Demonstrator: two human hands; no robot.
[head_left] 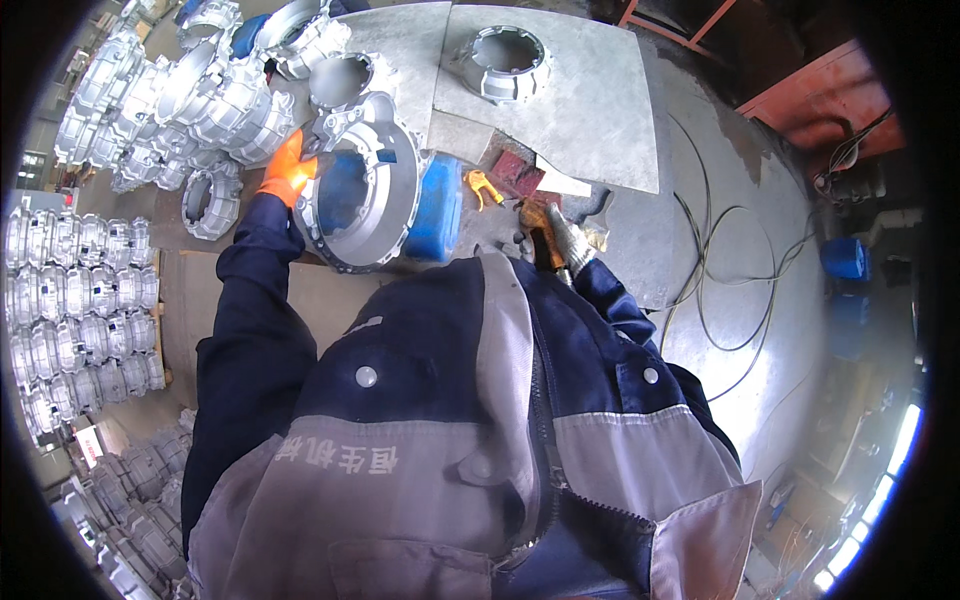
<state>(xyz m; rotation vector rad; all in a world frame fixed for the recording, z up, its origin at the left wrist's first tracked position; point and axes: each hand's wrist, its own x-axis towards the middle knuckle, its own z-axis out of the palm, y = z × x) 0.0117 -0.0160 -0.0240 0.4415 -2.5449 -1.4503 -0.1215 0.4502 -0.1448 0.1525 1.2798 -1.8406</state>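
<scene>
My left hand (288, 172), in an orange glove, is closed on the left rim of a large ring-shaped silver metal housing (402, 190). The housing is tilted, its round opening facing up toward me, and a blue plastic container (436, 212) lies against its right side. In a pale grey glove, my right hand (570, 242) is closed around an orange-brown hand tool (540, 232) near my body; the tool's exact kind cannot be made out. Just beyond it a yellow air blow gun (483, 187) lies on the work surface, beside a dark red block (517, 173).
Another ring housing (508, 66) stands on the metal-topped table (600, 120) at the far side. Many silver castings (200, 90) are heaped at the far left, with stacked rows (80, 290) below. A cable (705, 270) loops across the floor at right, near a blue container (845, 258).
</scene>
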